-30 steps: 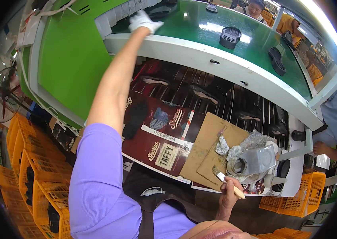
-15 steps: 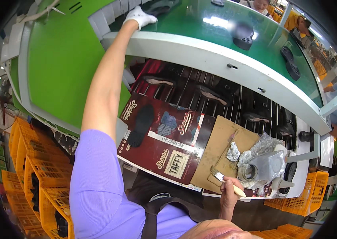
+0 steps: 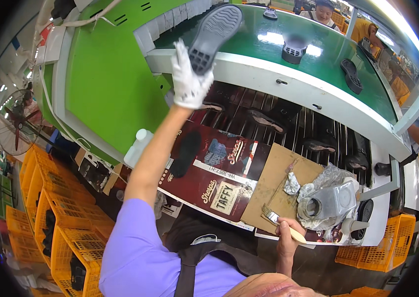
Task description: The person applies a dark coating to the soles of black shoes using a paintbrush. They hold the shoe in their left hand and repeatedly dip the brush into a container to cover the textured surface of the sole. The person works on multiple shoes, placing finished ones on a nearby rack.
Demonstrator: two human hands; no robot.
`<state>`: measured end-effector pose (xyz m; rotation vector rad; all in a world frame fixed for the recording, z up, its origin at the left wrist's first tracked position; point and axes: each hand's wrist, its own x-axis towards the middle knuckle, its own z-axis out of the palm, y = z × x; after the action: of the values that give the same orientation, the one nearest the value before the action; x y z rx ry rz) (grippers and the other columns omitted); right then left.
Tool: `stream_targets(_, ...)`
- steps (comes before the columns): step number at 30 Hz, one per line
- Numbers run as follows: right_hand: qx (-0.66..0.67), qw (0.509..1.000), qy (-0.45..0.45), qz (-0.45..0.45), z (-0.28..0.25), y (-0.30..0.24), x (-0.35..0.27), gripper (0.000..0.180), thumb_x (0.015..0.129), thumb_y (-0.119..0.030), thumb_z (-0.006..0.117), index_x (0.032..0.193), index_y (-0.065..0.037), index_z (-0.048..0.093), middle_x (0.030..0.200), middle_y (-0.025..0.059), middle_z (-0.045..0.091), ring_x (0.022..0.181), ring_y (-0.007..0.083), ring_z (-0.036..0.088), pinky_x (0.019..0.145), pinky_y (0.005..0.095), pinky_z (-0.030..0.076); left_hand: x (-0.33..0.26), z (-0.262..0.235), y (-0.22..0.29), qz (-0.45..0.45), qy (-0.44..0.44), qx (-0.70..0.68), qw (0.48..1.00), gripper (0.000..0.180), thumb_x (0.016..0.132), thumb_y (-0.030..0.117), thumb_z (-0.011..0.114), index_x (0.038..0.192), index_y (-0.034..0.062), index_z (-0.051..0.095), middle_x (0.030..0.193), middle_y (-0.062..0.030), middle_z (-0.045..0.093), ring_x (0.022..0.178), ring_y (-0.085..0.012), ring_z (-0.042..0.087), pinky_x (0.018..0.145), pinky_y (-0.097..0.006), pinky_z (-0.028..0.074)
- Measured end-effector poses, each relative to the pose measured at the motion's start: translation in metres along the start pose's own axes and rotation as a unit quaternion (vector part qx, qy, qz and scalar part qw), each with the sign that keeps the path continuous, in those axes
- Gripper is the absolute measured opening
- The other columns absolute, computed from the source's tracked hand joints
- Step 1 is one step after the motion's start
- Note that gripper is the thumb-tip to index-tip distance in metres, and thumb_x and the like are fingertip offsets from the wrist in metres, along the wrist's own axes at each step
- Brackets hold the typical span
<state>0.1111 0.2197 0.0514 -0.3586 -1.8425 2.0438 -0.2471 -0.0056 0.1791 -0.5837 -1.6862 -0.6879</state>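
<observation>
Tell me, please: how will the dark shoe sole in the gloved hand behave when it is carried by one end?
The shoe sole looks thin, so probably light. Held at its heel end by the left hand, it stays straight, so it seems fairly stiff. Its treaded underside likely grips the glove.

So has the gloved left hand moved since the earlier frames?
Yes. The left hand has pulled back from over the green conveyor belt toward the belt's white front edge, now gripping a dark shoe sole.

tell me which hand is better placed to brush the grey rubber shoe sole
Right. The right hand already grips the flat wooden-handled brush beside the grey glue pot, while the white-gloved left hand is occupied holding the grey rubber shoe sole up.
</observation>
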Motion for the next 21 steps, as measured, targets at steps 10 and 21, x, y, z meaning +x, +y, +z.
stream_targets(10, -0.017, 0.999, -0.032, 0.006, 0.0, 0.001, -0.002, 0.017, 0.083, -0.011, 0.058, 0.084, 0.005, 0.062, 0.067, 0.006, 0.057, 0.057, 0.0087, 0.05, 0.052, 0.021, 0.037, -0.058, -0.057, 0.079, -0.028, 0.054, 0.044, 0.997, 0.09, 0.068, 0.018, 0.075, 0.136, -0.0054, 0.02, 0.11, -0.0231, 0.046, 0.095, -0.0342, 0.049, 0.085, -0.043, 0.039)
stream_targets(21, -0.029, 0.998, -0.045, 0.025, 0.006, 0.003, 0.002, 0.015, 0.083, -0.009, 0.057, 0.085, 0.005, 0.062, 0.067, 0.0055, 0.056, 0.057, 0.0086, 0.051, 0.052, 0.0212, 0.039, -0.065, -0.069, 0.078, -0.075, 0.022, 0.058, 0.995, 0.093, 0.069, 0.017, 0.075, 0.137, -0.0049, 0.016, 0.113, -0.0242, 0.041, 0.097, -0.0349, 0.047, 0.085, -0.043, 0.038)
